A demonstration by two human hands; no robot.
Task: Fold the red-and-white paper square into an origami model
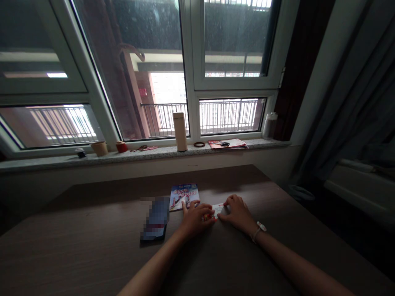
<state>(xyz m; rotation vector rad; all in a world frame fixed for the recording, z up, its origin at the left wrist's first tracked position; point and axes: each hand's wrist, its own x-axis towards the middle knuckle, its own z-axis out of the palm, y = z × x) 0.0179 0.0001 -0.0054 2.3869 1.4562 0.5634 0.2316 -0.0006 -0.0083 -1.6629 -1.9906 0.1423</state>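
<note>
A small flat red-and-white printed card lies between my hands, low over the dark table. My left hand is closed on its left end, thumb and forefinger pinching the red part, while its outer fingers spread over the edge of a booklet. At the card's right end my right hand pinches the white part between thumb and fingertips. The blue booklet, with large lettering on its cover, lies just behind my left hand. The fingers hide both ends of the card, and I cannot tell its thickness.
A phone, partly pixelated, lies left of the booklet on the brown table. Along the windowsill stand a beige flask, a paper cup, a red container, red papers with scissors and a clear bottle.
</note>
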